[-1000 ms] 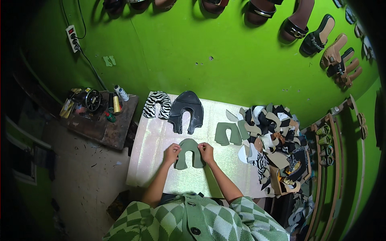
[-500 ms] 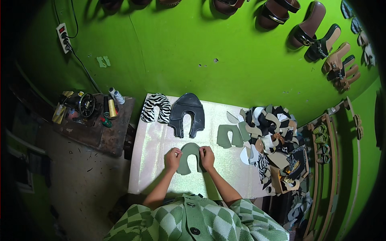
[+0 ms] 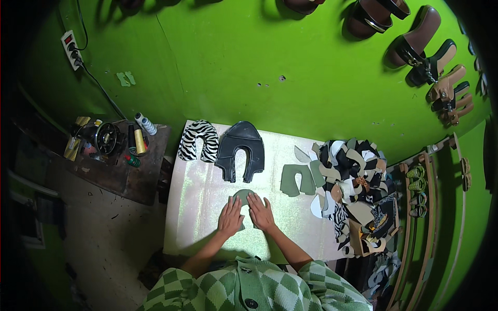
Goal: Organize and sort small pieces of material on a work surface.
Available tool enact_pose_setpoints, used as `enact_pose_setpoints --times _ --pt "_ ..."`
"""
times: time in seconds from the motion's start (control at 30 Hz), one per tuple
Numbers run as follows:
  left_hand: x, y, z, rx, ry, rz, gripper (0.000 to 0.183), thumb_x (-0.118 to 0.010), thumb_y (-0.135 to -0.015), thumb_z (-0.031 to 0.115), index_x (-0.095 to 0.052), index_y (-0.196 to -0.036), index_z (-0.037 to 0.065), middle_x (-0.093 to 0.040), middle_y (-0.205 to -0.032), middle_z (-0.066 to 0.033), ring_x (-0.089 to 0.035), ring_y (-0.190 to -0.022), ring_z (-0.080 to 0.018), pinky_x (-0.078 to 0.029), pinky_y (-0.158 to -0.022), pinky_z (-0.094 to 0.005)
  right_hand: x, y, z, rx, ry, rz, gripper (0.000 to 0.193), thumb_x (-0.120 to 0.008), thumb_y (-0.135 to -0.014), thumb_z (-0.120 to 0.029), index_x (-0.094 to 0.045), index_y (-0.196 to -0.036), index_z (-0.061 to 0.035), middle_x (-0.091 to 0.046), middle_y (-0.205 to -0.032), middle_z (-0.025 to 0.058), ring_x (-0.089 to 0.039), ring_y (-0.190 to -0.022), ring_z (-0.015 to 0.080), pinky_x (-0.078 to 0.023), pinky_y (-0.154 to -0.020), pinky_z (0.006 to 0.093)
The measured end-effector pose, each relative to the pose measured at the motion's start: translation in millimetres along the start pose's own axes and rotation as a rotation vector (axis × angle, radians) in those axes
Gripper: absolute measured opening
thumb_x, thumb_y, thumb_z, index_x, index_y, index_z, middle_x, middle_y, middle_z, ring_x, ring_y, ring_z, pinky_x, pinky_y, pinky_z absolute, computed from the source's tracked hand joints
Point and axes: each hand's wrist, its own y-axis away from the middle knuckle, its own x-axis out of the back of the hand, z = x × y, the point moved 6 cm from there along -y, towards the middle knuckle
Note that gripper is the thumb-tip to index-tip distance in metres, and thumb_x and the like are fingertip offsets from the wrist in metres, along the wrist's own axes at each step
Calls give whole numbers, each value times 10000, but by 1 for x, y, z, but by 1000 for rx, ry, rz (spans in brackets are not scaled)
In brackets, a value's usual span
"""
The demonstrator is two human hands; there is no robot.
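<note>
Grip has changed in the head view: half a second ago the left hand (image 3: 230, 216) and the right hand (image 3: 262, 212) pinched the two sides of the olive-green U-shaped cut-out (image 3: 243, 195), and now they lie over its two legs. The fingers are straightened out and pinch nothing; they rest flat on top, leaving the curved end in sight. For the work, this seems to mean the piece is being pressed or smoothed rather than steered by its sides. The cut-out lies on the worktable (image 3: 192, 207), left of its middle and towards the near edge.

The one clear container is a cardboard box (image 3: 355, 236) at the worktable's near right corner, holding mixed offcuts; its depth and lower contents cannot be made out. A heap of scraps (image 3: 358, 168) spreads along the right edge, and just beside it lies a group of matching green cut-outs (image 3: 289, 181), their number unclear. A zebra-print U-shaped piece (image 3: 199, 127) sits at the far left corner, with a black U-shaped panel (image 3: 243, 135) beside it, near the far edge.
</note>
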Motion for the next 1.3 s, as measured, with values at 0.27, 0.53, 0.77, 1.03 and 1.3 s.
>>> enact_pose_setpoints --times 0.27,0.53,0.77,1.03,1.3 --pt "-5 -6 5 15 -36 -108 667 -488 -862 319 -245 -1385 -16 -196 -1467 -150 -153 -1363 -325 -177 -1087 -402 -10 3 12 -64 27 -106 531 -411 -900 -244 -288 -1393 -90 -266 -1459 62 -259 -1335 235 -189 -1052 491" --pt "1 -9 9 -14 22 -60 642 -501 -850 231 -247 -1372 -44 -202 -1453 -199 -166 -1350 -373 -227 -1053 -453 -5 3 19 -55 -31 -86 533 -388 -907 -251 -262 -1404 -104 -251 -1466 50 -238 -1346 211 -169 -1054 494" --pt "26 -38 14 51 183 253 296 -510 -852 122 -568 -1135 57 -552 -1201 -112 -456 -1190 -311 -320 -965 -417 56 12 94 -341 -628 481 352 -412 -713 27 -627 -989 -11 -604 -1029 192 -535 -1029 337 -395 -922 372" --pt "-27 -123 80 327 296 308 222 -649 -770 183 -598 -980 129 -647 -882 -12 -609 -831 -224 -408 -735 -388 103 64 209 -786 -133 557 303 -656 -704 -58 -552 -984 -4 -523 -986 182 -499 -971 345 -406 -856 397" --pt "-69 -145 97 547 258 219 230 -731 -696 228 -596 -857 134 -639 -825 8 -606 -796 -214 -412 -648 -394 96 62 235 -833 -64 321 331 -724 -675 -151 -582 -956 -47 -538 -991 135 -514 -983 312 -417 -804 415"
